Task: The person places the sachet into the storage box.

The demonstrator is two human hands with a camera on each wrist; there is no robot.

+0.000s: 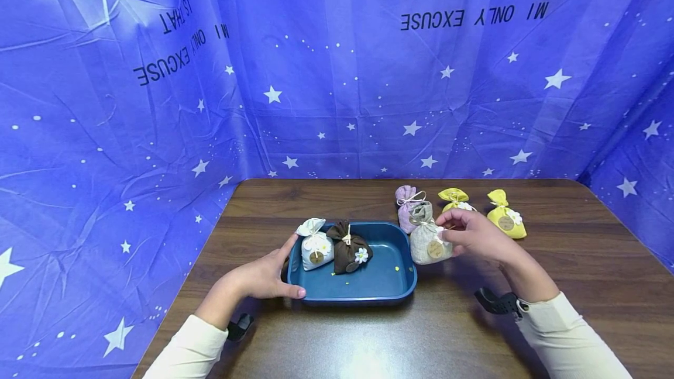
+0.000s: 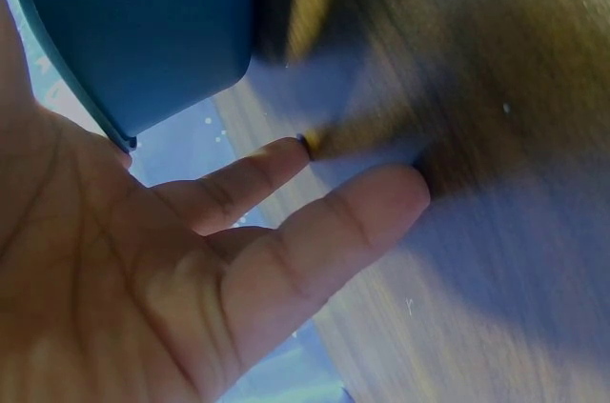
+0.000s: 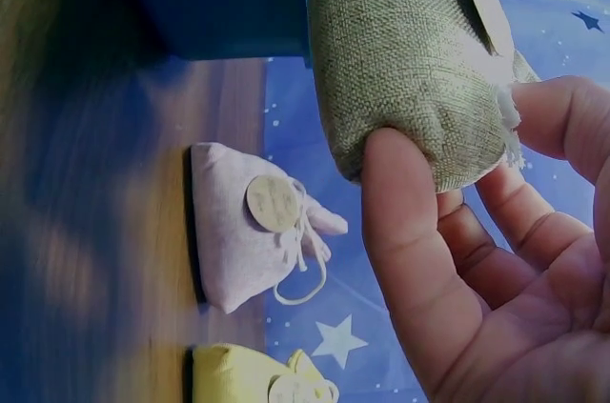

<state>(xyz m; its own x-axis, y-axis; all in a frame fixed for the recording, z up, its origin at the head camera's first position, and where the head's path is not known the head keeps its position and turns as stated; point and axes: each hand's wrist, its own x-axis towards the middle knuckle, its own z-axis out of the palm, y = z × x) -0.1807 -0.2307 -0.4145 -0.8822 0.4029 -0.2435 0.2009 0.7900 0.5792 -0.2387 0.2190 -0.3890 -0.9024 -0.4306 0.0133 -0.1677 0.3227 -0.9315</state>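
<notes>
While our right hand (image 1: 471, 237) pinches the grey sachet (image 1: 423, 243) right of the blue tray (image 1: 387, 259), our spread left hand (image 1: 263, 278) touches its left end; a lilac sachet (image 1: 405, 215) and yellow sachets (image 1: 500, 213) lie near the far edge of the surface (image 1: 453, 323).

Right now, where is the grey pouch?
In the head view, the grey pouch is held in the right hand at the right end of the blue tray, partly covering the lilac pouch.
</notes>
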